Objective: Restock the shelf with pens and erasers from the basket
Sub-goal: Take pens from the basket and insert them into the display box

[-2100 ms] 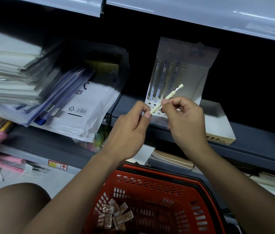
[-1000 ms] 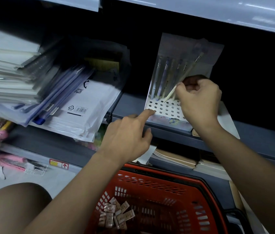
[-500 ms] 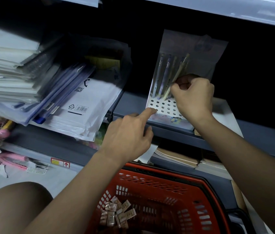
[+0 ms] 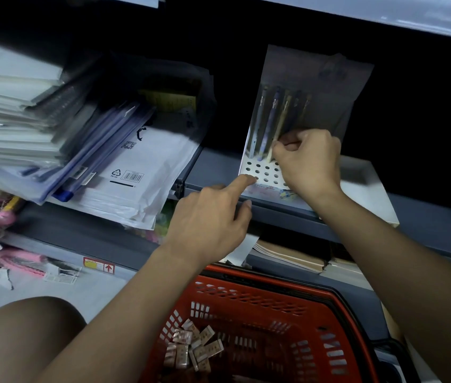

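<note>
Red basket (image 4: 260, 297) nearest, wrapped erasers (image 4: 191, 348) heaped in left corner. Left hand (image 4: 210, 217): index finger straight, tip on perforated pen stand (image 4: 263, 172) at shelf (image 4: 213, 167) edge, holding nothing. Right hand (image 4: 308, 161) curled, pinching beige pen (image 4: 281, 125) near base. Pen long axis near vertical, top leaning back-right, seated among blue pens (image 4: 267, 120).

Single head-worn wide-angle view, looking forward and down. Close to the shelf (image 4: 274, 214), with the basket (image 4: 274, 297) directly below.
</note>
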### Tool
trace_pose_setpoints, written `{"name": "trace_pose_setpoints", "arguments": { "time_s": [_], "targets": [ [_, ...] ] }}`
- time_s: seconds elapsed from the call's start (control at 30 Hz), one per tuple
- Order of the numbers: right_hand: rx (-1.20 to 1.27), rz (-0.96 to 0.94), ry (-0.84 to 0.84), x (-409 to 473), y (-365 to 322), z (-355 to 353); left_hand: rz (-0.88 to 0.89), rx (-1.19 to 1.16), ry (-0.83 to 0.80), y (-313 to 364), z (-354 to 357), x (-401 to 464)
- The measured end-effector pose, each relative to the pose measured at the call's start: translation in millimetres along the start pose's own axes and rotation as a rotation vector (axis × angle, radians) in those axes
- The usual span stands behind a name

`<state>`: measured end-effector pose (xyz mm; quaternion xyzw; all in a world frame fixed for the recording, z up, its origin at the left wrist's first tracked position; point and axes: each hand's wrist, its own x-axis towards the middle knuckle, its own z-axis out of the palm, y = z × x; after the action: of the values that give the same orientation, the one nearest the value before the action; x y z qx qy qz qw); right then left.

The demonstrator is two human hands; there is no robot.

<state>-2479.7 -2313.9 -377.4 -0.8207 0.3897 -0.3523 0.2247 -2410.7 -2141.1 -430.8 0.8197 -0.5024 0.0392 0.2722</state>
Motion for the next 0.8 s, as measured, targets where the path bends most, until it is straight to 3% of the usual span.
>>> {"name": "trace_pose_setpoints", "arguments": {
  "time_s": [0.47, 0.8],
  "targets": [
    [0.066, 0.015, 0.052, -13.2, 5.4, -7.6, 0.04, -0.022, 0.062, 0.1, 3.0, -2.7],
    [0.182, -0.02, 0.067, -71.9, 24.8, -32.5, 0.122, -0.039, 0.174, 14.5, 10.9, -21.5]
  ]
}}
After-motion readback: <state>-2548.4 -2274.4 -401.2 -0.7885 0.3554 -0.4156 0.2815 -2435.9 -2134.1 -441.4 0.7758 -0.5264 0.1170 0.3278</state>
